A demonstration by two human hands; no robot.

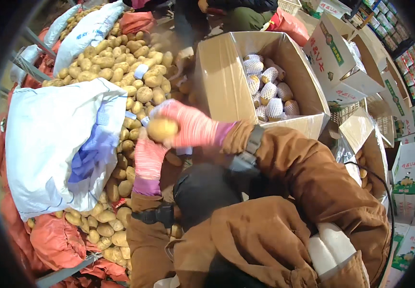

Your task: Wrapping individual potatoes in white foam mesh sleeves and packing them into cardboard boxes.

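A yellow potato (161, 129) is held up between my two gloved hands, blurred by motion. My right hand (192, 124), in a pink striped glove, curls around its far side. From below, my left hand (149, 153) grips it in a matching glove; some of its fingers are hidden. Beneath and beyond the hands spreads a large heap of loose potatoes (103, 61). Left of them a white woven sack (56, 144) lies on the heap, with purple-blue foam net sleeves (97, 147) showing at its mouth.
An open cardboard box (218, 75) at the right holds potatoes in white foam nets (269, 91). Further right are printed cartons (337, 61) and another box with potatoes (364, 169). Red mesh sacks (58, 237) lie at lower left. Another person's leg (247, 18) shows at the top.
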